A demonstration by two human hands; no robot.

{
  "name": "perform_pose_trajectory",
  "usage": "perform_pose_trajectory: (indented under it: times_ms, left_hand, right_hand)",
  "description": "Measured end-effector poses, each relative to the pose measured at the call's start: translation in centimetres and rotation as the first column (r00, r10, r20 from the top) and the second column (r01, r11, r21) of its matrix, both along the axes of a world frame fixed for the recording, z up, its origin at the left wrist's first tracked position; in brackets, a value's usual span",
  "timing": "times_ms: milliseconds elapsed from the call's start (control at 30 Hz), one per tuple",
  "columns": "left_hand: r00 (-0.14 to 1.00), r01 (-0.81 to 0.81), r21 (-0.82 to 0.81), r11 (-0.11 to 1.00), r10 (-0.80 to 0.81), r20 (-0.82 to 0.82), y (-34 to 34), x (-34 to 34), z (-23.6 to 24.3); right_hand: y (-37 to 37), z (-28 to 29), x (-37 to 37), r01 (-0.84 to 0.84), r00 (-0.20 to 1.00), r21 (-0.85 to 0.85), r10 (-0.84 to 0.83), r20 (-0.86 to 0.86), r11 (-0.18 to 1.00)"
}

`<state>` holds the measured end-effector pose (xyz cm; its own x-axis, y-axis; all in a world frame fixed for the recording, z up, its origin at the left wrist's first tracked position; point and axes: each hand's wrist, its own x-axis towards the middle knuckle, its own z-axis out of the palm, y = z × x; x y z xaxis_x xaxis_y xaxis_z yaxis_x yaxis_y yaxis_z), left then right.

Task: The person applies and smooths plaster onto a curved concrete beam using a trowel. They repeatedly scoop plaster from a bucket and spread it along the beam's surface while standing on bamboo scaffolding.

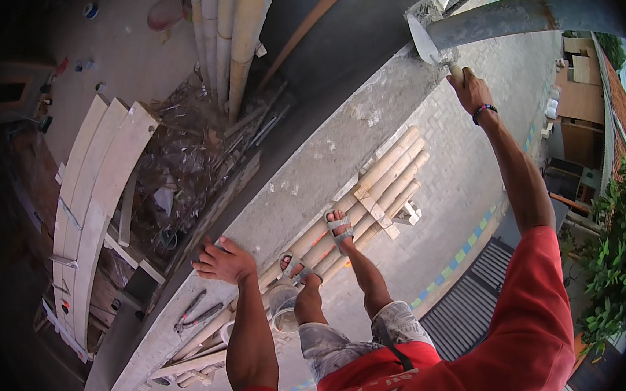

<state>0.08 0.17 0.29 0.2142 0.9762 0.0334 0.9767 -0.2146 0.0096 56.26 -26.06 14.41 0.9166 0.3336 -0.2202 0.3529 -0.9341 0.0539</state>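
Observation:
My right hand is closed round the handle of a trowel. Its pale blade stands against the rough end of a concrete ledge, beside a thick grey pipe. At the other end, my left hand lies on the ledge with its fingers apart and nothing in them. A pair of pincers rests on the ledge close to that hand. Broken mortar shows around the foot of the pipe.
My sandalled feet stand on lashed bamboo poles above a paved yard. A bucket hangs or stands by the poles. Beyond the ledge are a debris pile, curved boards and upright bamboo. A slatted gate lies below right.

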Motion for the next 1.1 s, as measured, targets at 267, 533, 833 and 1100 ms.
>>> perform_pose_trajectory:
  times_ms: [267, 533, 833, 1100]
  left_hand:
    - [1.000, -0.020, -0.021, 1.000, 0.020, -0.023, 0.2, 0.1, 0.1]
    - [0.999, 0.013, 0.005, 1.000, -0.013, -0.034, 0.1, 0.0, -0.1]
    - [0.999, 0.024, 0.029, 0.999, -0.023, -0.032, 0.1, -0.2, 0.0]
    - [0.999, 0.034, 0.044, 0.998, -0.032, -0.042, 0.0, 0.1, 0.2]
  right_hand:
    - [3.3, 1.9, -2.9, -0.266, 0.957, -0.020, 0.261, -0.123, 0.964]
    - [1.3, -0.5, 0.4, -0.384, 0.923, 0.155, 0.380, 0.058, 0.910]
    - [2.8, -1.5, 2.2, -0.465, 0.885, 0.200, 0.444, 0.141, 0.862]
    - [1.1, -2.5, 2.6, -0.302, 0.947, 0.099, 0.287, 0.143, 0.948]
